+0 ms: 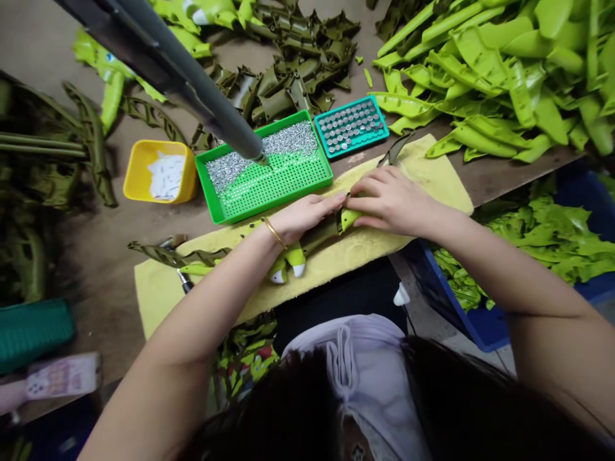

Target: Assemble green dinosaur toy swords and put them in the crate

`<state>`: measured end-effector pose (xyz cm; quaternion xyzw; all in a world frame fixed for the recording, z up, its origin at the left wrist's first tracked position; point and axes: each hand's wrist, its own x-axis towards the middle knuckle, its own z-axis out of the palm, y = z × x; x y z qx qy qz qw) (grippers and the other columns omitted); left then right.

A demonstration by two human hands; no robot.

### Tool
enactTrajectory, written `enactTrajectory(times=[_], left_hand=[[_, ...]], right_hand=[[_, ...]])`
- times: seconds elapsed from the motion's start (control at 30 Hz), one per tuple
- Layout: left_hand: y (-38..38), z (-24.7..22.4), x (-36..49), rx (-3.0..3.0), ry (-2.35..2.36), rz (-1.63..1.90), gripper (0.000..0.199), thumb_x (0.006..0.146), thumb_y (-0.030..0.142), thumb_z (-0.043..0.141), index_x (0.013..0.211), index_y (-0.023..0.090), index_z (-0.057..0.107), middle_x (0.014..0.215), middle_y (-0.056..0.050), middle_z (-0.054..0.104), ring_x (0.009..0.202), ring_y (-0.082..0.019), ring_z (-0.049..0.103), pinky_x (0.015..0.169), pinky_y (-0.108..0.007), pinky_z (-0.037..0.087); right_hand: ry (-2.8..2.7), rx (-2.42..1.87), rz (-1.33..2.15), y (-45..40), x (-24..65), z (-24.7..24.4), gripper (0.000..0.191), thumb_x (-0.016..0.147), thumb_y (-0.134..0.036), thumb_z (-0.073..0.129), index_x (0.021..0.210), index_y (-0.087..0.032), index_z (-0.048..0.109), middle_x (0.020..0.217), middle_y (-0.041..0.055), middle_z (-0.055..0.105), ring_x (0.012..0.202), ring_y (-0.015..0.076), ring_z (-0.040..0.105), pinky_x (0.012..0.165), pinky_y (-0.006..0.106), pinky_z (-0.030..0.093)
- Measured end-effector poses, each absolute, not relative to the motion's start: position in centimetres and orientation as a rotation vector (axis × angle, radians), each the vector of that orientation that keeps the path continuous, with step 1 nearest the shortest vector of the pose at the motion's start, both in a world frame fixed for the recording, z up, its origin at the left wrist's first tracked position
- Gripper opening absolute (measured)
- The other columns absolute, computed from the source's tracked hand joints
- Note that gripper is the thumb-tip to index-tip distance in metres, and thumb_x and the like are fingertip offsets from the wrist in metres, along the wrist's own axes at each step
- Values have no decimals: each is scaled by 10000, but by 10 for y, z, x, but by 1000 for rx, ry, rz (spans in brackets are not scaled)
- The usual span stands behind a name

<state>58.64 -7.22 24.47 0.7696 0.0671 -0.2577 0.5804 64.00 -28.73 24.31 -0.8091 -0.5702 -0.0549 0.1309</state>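
Observation:
A long olive and lime-green plastic toy (pixel 323 235) lies across a yellow cloth (pixel 384 235), partly covered by my hands and left forearm. My left hand (pixel 307 214) presses its thumb and fingers onto the toy's upper edge, with a gold bangle at the wrist. My right hand (pixel 384 200) curls its fingers round the toy beside a lime-green piece (pixel 350 219). White-tipped lime-green parts (pixel 291 262) show below my left wrist. Olive curved ends stick out at both sides. What is between my fingertips is hidden.
Just beyond the cloth stand a green tray (pixel 269 192) of small screws, a teal tray (pixel 353 148) of round metal pieces, and a yellow tub (pixel 132 173) of white pieces. A dark pole (pixel 192 83) slants overhead. Lime-green parts (pixel 523 77) heap at right; a blue crate (pixel 485 330) stands below.

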Motion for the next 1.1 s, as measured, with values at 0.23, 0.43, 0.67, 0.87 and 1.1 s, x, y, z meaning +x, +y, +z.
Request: enactTrajectory(times=[0.23, 0.43, 0.67, 0.87, 1.1], left_hand=[[-68, 246, 588, 1661, 50, -780, 460, 652, 517, 788, 923, 149, 743, 888, -36, 726, 815, -159, 619, 809, -285, 470], [-72, 245, 589, 1680, 31, -783, 397, 635, 414, 795, 889, 122, 708, 856, -36, 701, 791, -154, 596, 822, -313, 448], [-72, 258, 577, 1913, 1, -552, 464, 649, 468, 751, 938, 116, 663, 852, -18, 650, 775, -164, 555, 735, -297, 436], [-80, 264, 573, 2003, -55, -359, 488, 658, 468, 736, 955, 88, 660, 895, -49, 644, 832, -190, 554, 792, -317, 438], [-76, 259, 562, 1860, 63, -463, 481, 588, 469, 816, 875, 107, 681, 818, -14, 630, 745, -148, 537, 705, -273, 428]], right_hand=[[-1714, -2351, -156, -279, 638, 240, 318, 906, -397, 554, 1161, -232, 647, 1037, 77, 648, 982, 233, 483, 817, 371, 344], [-1702, -2351, -139, -274, 634, 240, 305, 942, -375, 478, 1132, -223, 662, 1025, 89, 645, 971, 231, 487, 824, 387, 360], [-719, -2112, -238, -290, 614, 235, 407, 882, -561, 520, 1109, -237, 618, 883, 61, 606, 855, 204, 551, 782, 387, 438], [-96, -1471, 392, -261, 588, 218, 438, 684, -594, 741, 816, -199, 603, 606, -38, 478, 591, 106, 497, 548, 255, 421], [0, -1267, 447, -255, 581, 220, 459, 547, -527, 855, 723, -184, 605, 527, -70, 424, 555, 81, 475, 507, 222, 382]])
